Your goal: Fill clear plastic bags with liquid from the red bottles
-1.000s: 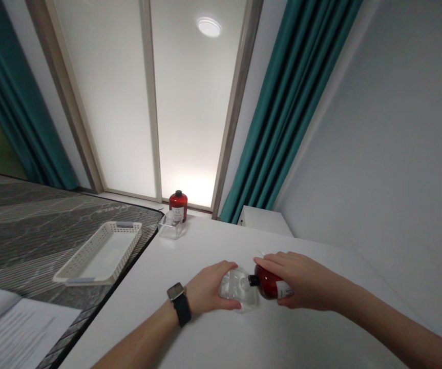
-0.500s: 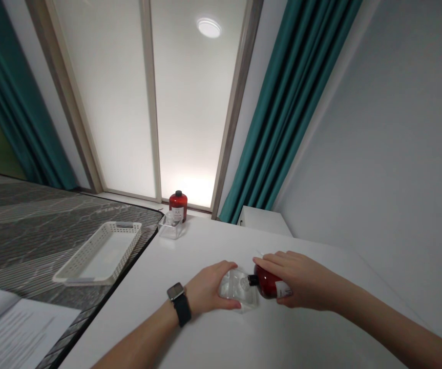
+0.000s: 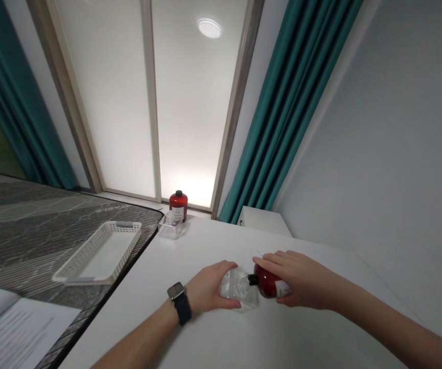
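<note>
The bottle (image 3: 267, 281) is dark red with a black cap. The curtains (image 3: 282, 102) are teal. The tray (image 3: 100, 253) is white.

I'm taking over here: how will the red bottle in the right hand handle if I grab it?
The red bottle, tipped toward the clear container in the left hand, looks round-bodied, so laid on the table it would probably roll. Its glossy surface may be slippery. It seems rigid: the grip of the right hand leaves no dent.
</note>
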A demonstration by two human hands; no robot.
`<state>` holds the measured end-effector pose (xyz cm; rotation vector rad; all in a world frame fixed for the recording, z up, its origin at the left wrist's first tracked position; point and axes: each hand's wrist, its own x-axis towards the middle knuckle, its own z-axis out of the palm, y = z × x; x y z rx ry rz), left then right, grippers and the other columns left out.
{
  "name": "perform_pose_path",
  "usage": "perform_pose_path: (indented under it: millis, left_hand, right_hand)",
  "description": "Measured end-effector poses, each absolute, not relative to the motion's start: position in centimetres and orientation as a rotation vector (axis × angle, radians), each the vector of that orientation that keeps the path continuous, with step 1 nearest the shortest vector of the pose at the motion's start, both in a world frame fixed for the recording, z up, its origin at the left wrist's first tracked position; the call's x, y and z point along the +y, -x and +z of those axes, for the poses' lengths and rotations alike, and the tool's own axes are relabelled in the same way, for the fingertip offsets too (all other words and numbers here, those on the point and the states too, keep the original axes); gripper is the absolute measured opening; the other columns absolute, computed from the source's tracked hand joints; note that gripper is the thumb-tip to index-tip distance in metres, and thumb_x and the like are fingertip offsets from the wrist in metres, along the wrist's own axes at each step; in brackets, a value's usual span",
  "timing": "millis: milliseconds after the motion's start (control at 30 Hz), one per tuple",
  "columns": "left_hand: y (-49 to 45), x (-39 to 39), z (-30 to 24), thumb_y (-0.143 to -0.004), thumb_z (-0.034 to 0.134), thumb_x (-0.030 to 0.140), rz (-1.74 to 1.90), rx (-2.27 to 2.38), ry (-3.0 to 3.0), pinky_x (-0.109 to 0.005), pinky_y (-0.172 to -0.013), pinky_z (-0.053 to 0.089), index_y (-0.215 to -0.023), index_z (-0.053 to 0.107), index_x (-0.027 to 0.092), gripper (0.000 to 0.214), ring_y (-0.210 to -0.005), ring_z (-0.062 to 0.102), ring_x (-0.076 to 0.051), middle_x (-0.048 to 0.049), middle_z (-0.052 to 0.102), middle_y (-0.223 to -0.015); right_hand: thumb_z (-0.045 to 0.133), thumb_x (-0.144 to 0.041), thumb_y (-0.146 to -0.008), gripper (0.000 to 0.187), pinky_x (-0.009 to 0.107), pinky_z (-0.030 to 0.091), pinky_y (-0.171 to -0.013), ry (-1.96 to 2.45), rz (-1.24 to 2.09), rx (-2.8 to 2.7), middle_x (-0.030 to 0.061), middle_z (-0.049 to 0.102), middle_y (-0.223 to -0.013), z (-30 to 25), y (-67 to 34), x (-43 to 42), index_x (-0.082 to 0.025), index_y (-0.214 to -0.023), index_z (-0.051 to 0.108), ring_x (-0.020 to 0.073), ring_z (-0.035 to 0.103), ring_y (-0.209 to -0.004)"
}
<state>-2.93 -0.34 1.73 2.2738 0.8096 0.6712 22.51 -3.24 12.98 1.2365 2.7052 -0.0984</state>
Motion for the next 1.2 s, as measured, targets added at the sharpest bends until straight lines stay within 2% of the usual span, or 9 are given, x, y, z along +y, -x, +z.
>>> perform_pose_path:
  millis: [433, 833, 1033, 1200]
  left_hand:
    - [3.0, -0.3, 1.8, -0.069, 0.083, 0.04, 0.663, 0.811, -2.274, -0.038, -0.092, 0.049, -0.127, 0.048, 0.021, 0.07, -0.104, 0.063, -0.028, -0.0087, 0.063, -0.118]
    - [3.1, -0.2, 2.0, -0.067, 0.085, 0.03, 0.688, 0.79, -2.217, -0.037, -0.09, 0.049, -0.125, 0.051, 0.021, 0.067, -0.101, 0.063, -0.026, -0.0076, 0.065, -0.116]
    - [3.5, 0.1, 1.9, -0.067, 0.084, 0.031, 0.66, 0.822, -2.205, -0.039, -0.093, 0.048, -0.124, 0.052, 0.018, 0.067, -0.103, 0.062, -0.027, -0.0102, 0.064, -0.118]
    - [3.6, 0.3, 1.8, -0.066, 0.085, 0.031, 0.642, 0.808, -2.171, -0.038, -0.089, 0.05, -0.123, 0.052, 0.019, 0.067, -0.098, 0.062, -0.025, -0.0085, 0.065, -0.114]
  right_hand:
    - [0.072, -0.025, -0.069, 0.083, 0.045, 0.044, -0.093, -1.291, -0.212, 2.683, 0.0119, 0.059, -0.133, 12.9, -22.7, -3.3, -0.024, -0.145, 0.039, 0.0323, 0.058, -0.11]
    - [0.071, -0.026, -0.07, 0.083, 0.046, 0.042, -0.098, -1.377, -0.33, 2.735, 0.0109, 0.054, -0.141, 11.5, -23.3, -3.5, -0.026, -0.146, 0.038, 0.0324, 0.054, -0.119]
    - [0.073, -0.026, -0.069, 0.083, 0.049, 0.04, -0.102, -1.399, -0.393, 2.777, 0.0111, 0.054, -0.142, 10.9, -23.3, -3.3, -0.025, -0.145, 0.041, 0.0335, 0.053, -0.122]
    - [0.074, -0.025, -0.068, 0.084, 0.048, 0.041, -0.103, -1.406, -0.408, 2.796, 0.0096, 0.053, -0.143, 10.5, -23.2, -3.2, -0.025, -0.145, 0.041, 0.0331, 0.053, -0.123]
